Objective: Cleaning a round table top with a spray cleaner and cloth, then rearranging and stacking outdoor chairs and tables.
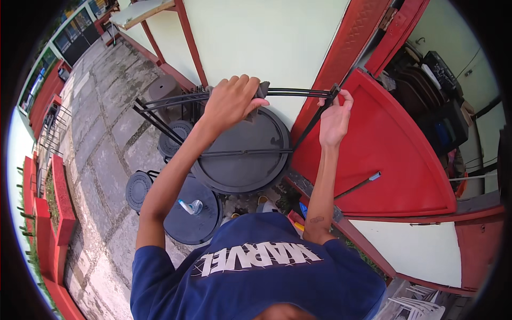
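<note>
A black metal folding frame [300, 93] with paired thin bars spans the view above a round dark tabletop [244, 172]. My left hand [236, 96] wraps a grey cloth [262, 90] around its upper bars, near the middle. At the frame's right corner, my right hand [335, 118] has its fingers at the bar end; the thumb side is partly hidden behind the metal. A second round dark tabletop [192, 224] lies lower left, and a clear spray bottle [194, 207] with a white and blue top rests on it.
Round black stool seats [138, 190] stand left of the tabletops, on stone paving [96, 140]. A red panel [384, 152] with a dark stick [358, 186] against it is at the right. A pale wall [260, 40] rises ahead; a red planter [64, 212] is far left.
</note>
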Action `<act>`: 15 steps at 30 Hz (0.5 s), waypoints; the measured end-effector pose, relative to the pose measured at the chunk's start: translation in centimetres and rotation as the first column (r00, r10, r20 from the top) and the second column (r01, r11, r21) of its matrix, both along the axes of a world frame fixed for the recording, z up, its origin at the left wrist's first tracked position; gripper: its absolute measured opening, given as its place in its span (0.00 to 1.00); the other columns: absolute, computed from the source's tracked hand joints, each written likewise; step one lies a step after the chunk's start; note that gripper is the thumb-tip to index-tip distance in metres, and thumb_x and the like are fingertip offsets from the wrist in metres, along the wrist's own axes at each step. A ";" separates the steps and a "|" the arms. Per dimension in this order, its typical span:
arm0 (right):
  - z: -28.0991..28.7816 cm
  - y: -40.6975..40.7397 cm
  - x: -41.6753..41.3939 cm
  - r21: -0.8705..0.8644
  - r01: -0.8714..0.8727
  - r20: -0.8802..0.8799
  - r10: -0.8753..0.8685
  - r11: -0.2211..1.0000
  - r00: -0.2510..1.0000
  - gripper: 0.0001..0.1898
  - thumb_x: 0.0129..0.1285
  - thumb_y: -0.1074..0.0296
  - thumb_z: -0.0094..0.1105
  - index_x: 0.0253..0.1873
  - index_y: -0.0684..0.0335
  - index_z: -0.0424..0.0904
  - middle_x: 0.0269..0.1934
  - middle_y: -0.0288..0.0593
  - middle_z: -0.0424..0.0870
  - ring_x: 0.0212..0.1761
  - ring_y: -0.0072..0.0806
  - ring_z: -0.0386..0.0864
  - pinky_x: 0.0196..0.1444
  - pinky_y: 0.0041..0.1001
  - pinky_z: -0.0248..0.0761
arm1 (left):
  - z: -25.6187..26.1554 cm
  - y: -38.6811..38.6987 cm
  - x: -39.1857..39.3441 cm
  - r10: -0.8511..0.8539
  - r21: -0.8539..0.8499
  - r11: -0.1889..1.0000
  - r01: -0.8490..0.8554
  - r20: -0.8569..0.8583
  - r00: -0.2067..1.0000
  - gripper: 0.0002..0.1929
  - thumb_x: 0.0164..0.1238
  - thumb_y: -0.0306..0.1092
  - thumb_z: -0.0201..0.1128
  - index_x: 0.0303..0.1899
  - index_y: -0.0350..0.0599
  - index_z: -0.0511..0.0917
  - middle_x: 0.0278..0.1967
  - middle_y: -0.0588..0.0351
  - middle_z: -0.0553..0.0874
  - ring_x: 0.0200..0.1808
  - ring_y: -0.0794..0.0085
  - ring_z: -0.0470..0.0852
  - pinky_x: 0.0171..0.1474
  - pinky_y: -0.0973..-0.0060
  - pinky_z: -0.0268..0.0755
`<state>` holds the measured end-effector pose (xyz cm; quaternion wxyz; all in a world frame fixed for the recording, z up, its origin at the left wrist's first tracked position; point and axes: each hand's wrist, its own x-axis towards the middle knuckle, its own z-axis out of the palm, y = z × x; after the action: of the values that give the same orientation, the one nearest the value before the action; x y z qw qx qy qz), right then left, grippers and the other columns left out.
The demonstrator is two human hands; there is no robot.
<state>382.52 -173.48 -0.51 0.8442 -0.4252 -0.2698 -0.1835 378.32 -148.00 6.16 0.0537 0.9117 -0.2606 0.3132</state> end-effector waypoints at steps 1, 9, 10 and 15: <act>0.1 -0.1 -0.1 0.076 -0.128 -0.019 0.130 0.989 0.991 0.24 0.78 0.44 0.35 0.60 0.60 0.65 0.50 0.50 0.75 0.49 0.37 0.72 0.58 0.35 0.63 | 0.1 2.0 -0.8 0.002 0.008 1.000 -0.002 0.025 1.000 0.23 0.71 0.56 0.55 0.44 0.40 0.74 0.31 0.49 0.79 0.34 0.56 0.80 0.37 0.64 0.71; 0.9 2.7 0.9 0.032 -0.190 0.040 0.189 0.981 0.981 0.21 0.78 0.49 0.38 0.61 0.61 0.65 0.52 0.46 0.75 0.54 0.34 0.71 0.62 0.32 0.59 | 0.3 -1.8 2.4 0.007 -0.030 1.000 -0.007 -0.008 1.000 0.22 0.72 0.56 0.53 0.43 0.41 0.72 0.33 0.52 0.79 0.34 0.58 0.80 0.36 0.65 0.73; 0.9 2.8 1.2 0.032 -0.185 0.041 0.183 0.982 0.982 0.21 0.78 0.49 0.38 0.61 0.61 0.65 0.52 0.46 0.75 0.54 0.34 0.71 0.62 0.32 0.59 | 0.4 -3.9 3.0 -0.010 -0.031 0.999 0.009 -0.036 0.999 0.22 0.73 0.54 0.53 0.45 0.41 0.73 0.35 0.51 0.80 0.35 0.56 0.81 0.38 0.64 0.74; 0.2 3.2 -0.3 0.026 0.235 0.105 -0.237 0.972 0.966 0.16 0.73 0.64 0.49 0.60 0.61 0.61 0.60 0.48 0.63 0.64 0.35 0.63 0.71 0.37 0.51 | 0.6 -10.5 4.0 -0.177 -0.226 0.961 0.160 -0.059 0.982 0.28 0.75 0.58 0.50 0.53 0.38 0.71 0.38 0.44 0.83 0.39 0.51 0.83 0.43 0.60 0.74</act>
<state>382.24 -170.31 -0.27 0.8034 -0.4383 -0.2612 -0.3070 382.33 -158.46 6.74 0.1909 0.8862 -0.2987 0.2984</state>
